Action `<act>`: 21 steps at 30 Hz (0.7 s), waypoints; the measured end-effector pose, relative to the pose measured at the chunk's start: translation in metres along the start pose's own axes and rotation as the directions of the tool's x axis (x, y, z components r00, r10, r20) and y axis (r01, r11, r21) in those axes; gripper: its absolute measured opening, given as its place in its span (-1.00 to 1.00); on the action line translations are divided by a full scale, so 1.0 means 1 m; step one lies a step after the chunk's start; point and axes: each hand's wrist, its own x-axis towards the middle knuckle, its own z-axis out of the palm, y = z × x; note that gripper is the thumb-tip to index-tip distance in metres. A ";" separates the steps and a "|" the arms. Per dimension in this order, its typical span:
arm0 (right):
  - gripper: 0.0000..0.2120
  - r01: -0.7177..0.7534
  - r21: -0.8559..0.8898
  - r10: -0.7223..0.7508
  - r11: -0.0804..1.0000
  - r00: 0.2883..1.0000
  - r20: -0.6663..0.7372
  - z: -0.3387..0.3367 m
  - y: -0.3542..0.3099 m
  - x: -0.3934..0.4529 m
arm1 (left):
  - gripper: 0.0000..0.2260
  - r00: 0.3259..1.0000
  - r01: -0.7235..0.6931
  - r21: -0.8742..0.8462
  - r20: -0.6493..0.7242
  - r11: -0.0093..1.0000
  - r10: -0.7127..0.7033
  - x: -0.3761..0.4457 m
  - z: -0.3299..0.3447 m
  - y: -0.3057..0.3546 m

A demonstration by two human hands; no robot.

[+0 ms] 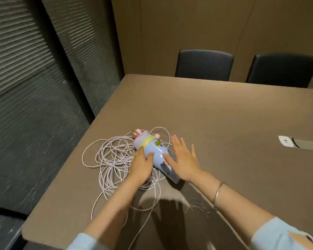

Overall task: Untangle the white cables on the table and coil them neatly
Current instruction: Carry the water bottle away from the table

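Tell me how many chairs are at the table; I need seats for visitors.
2. One dark chair stands behind the table at its far edge, near the corner; the second chair is beside it to the right. More may stand outside the view.

You have a matt brown table top [224, 123] before you, smooth and without shine. The thin white cables [112, 156] on it look like smooth plastic-sheathed cord with a faint sheen. The pale blue plastic bottle [158, 156] lying among them is glossy, with a yellow band and a pink cap of the same hard look. The slim metal bangle [217, 193] on your right wrist glints. The dark chair backs [204, 64] appear smoothly upholstered, perhaps leather-like.
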 end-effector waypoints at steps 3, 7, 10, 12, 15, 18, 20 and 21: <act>-0.29 -0.059 0.051 0.055 0.997 0.996 0.075 0.013 0.013 0.024 | -0.75 0.979 0.204 -0.199 0.028 0.959 -0.202 0.017 0.015 -0.005; -0.25 -0.159 0.173 0.125 0.972 0.973 0.196 0.033 0.028 0.058 | -0.69 0.879 0.469 -0.408 0.126 0.784 -0.460 0.051 0.036 -0.019; -0.28 -0.193 0.288 0.126 0.938 0.964 0.236 0.036 0.029 0.076 | -0.56 0.798 0.588 -0.490 0.221 0.643 -0.561 0.070 0.047 -0.034; -0.22 -0.225 0.345 0.116 0.911 0.944 0.309 0.038 0.030 0.087 | -0.53 0.769 0.616 -0.549 0.261 0.565 -0.584 0.078 0.051 -0.041; -0.17 -0.228 0.348 0.093 0.910 0.926 0.365 0.045 0.035 0.104 | -0.55 0.756 0.620 -0.611 0.297 0.492 -0.584 0.090 0.055 -0.049; -0.23 -0.224 0.356 0.072 0.907 0.917 0.393 0.055 0.038 0.114 | -0.53 0.758 0.612 -0.648 0.317 0.453 -0.569 0.098 0.058 -0.051; -0.18 -0.229 0.363 0.078 0.903 0.919 0.386 0.061 0.039 0.118 | -0.50 0.754 0.613 -0.665 0.332 0.427 -0.567 0.101 0.062 -0.052; -0.14 -0.226 0.374 0.074 0.899 0.922 0.379 0.063 0.039 0.119 | -0.50 0.756 0.606 -0.675 0.323 0.421 -0.570 0.102 0.063 -0.051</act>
